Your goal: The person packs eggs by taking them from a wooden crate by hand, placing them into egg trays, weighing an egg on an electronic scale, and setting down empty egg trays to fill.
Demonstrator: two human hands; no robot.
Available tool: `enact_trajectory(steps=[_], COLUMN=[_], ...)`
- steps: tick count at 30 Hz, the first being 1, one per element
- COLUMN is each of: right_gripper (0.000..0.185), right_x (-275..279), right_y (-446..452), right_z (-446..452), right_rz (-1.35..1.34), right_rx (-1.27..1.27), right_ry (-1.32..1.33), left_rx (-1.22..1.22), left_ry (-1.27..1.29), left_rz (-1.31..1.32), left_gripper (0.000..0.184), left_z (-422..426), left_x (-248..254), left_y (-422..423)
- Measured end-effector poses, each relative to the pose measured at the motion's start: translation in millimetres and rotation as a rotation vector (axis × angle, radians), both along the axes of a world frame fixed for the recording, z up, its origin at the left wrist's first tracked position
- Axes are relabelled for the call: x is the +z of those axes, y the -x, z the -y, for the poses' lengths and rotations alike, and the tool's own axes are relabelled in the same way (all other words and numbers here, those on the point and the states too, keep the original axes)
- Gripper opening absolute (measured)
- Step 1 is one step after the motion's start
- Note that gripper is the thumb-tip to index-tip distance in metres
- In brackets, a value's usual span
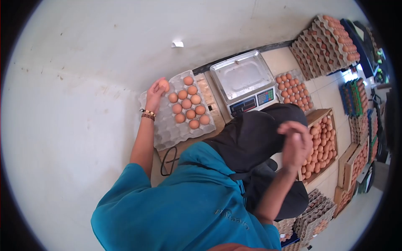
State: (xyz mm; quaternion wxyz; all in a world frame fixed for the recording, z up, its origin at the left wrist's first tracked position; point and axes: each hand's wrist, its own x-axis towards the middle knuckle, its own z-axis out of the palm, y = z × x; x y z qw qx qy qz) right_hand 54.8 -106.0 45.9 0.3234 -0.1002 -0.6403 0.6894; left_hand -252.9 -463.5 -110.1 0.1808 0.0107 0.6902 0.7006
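Note:
My left hand (155, 95), with bracelets on the wrist, is closed on a brown egg (163, 85) at the upper left edge of a grey egg tray (167, 129). Several brown eggs (186, 103) sit in the tray's middle and right cups, while cups along its left and lower side hold none. Over my dark-trousered knee, my right hand (296, 144) is raised, slightly blurred, its fingers loosely curved and apart with no egg visible in them. Just beyond it stands a wooden crate (334, 138) full of loose brown eggs (320, 146).
A digital scale with a metal pan (243, 77) stands right of the tray. Beyond it are a filled egg tray (294, 90) and a tall stack of egg trays (324, 46). More stacks (316, 213) and crates line the right. A black cable (168, 161) lies near my shirt.

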Motion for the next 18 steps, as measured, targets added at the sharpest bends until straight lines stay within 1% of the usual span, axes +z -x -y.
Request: enact_trajectory(steps=[1,2,4,6,7,8,9,10,11,12,13,14,15,16,17,18], right_gripper=[0.024,0.023,0.022,0.027,0.028,0.03,0.03,0.03,0.028,0.024,0.021,0.019,0.018,0.02,0.019,0.024], right_x=[-10,-23,-44,-51,-57,-48,-46,-39,-36,-32,-45,-67,-86,-121,-146,-167], right_y=[-29,-60,-123,-183,-209,-224,-242,-255,-267,-276,-292,-309,-314,-326,-321,-316], right_z=[-25,-50,-97,-126,-139,-146,-154,-162,-174,-182,-200,-222,-238,-262,-273,-280], right_rz=[0.128,0.258,0.372,0.44,0.429,0.565,0.575,0.581,0.603,0.608,0.635,0.655,0.742,0.792,0.876,1.065], right_rx=[-0.193,-0.388,-0.578,-0.651,-0.708,-0.789,-0.839,-0.863,-0.886,-0.934,-0.984,-1.017,-1.038,-1.001,-1.049,-0.984], right_ry=[-0.025,-0.051,-0.109,-0.008,0.081,0.082,0.051,0.014,-0.01,-0.025,-0.023,-0.04,-0.068,-0.14,-0.15,-0.094], left_rx=[-0.04,-0.064,-0.112,-0.14,-0.101,-0.091,-0.096,-0.115,-0.136,-0.174,-0.236,-0.204,-0.153,-0.158,-0.158,-0.152], left_ry=[0.196,0.231,0.295,0.502,0.552,0.656,0.71,0.678,0.721,0.713,0.768,0.852,0.945,0.936,0.933,0.926], left_rz=[-0.136,-0.206,-0.346,-0.535,-0.52,-0.479,-0.492,-0.483,-0.584,-0.67,-0.763,-0.775,-0.792,-0.825,-0.855,-0.884], left_gripper=[0.043,0.044,0.046,0.047,0.038,0.029,0.027,0.026,0.026,0.025,0.026,0.028,0.031,0.033,0.035,0.037], left_z=[-3,-4,2,8,3,7,10,10,13,26,27,22,12,-2,-16,-35], left_x=[-5,-16,-43,-63,-58,-67,-71,-70,-73,-90,-85,-78,-68,-56,-43,-29], left_y=[3,5,14,19,14,21,23,23,28,44,47,44,43,42,38,31])
